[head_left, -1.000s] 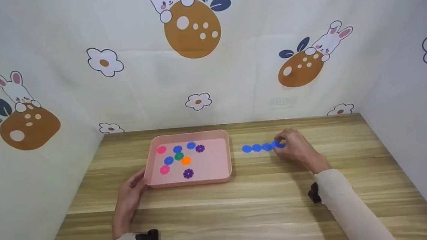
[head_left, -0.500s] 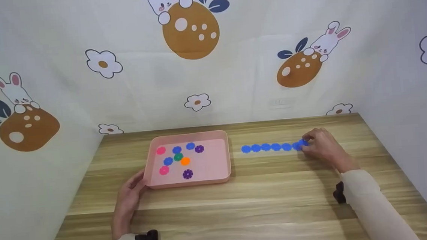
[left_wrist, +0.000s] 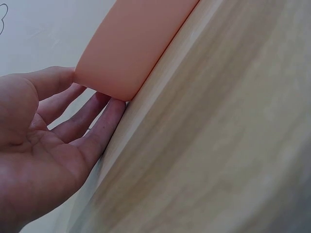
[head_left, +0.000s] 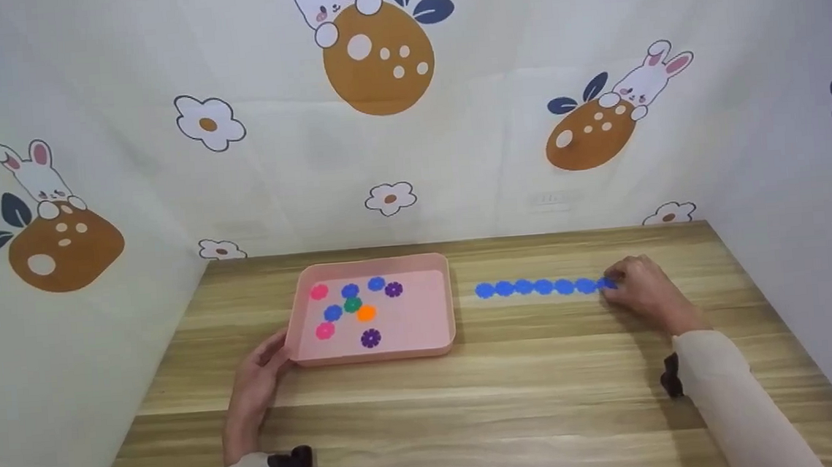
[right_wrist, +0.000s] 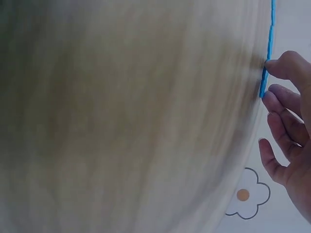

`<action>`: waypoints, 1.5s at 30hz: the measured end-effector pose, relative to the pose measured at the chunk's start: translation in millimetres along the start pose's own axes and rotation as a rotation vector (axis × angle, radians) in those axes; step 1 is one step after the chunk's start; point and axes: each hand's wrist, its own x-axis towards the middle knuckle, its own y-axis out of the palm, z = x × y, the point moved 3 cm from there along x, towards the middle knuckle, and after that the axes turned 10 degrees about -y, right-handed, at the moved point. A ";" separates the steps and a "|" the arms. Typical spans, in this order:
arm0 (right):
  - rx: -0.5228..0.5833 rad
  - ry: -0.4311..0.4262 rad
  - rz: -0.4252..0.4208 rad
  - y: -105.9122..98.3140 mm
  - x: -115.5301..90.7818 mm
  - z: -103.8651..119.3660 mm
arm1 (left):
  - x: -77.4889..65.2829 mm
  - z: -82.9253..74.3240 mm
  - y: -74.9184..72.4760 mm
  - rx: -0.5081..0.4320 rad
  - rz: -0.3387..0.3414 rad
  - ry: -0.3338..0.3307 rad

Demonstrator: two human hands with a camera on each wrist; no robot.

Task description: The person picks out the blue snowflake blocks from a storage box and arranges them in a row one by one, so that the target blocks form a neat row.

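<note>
Blue snowflake discs (head_left: pixel 523 287) lie in a straight row on the wooden table, right of a pink tray (head_left: pixel 395 356). At the row's right end my right hand (head_left: pixel 647 290) pinches the last blue snowflake disc (head_left: pixel 607 284), partly hidden by the fingers. The right wrist view shows this blue row edge-on (right_wrist: pixel 269 41), with thumb and fingertips right at its end. My left hand (head_left: pixel 254 384) touches the tray's near left corner. In the left wrist view its loosely extended fingers (left_wrist: pixel 99 128) rest against the outer wall of the tray (left_wrist: pixel 131 48).
Inside the tray lie loose snowflake discs: pink (head_left: pixel 325 331), blue (head_left: pixel 333 313), green (head_left: pixel 352 304), orange (head_left: pixel 367 313) and purple (head_left: pixel 370 338). A patterned cloth (head_left: pixel 470 164) stands behind the table (head_left: pixel 473 420) and along both sides.
My right hand has moved right along the row, uncovering more blue discs. The disc in its fingers has come down to the row's end. My left hand and the tray have stayed in place.
</note>
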 end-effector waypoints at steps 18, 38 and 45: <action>0.255 -0.122 -0.121 -23.0 78.8 107.5 | 2.0 -1.3 4.3 -0.060 -0.008 0.025; 0.402 -0.228 0.052 50.5 162.1 272.9 | 0.4 0.5 1.0 -0.084 -0.004 0.017; 0.441 -0.235 0.146 92.6 167.0 305.9 | 0.3 0.6 2.6 -0.091 -0.024 0.028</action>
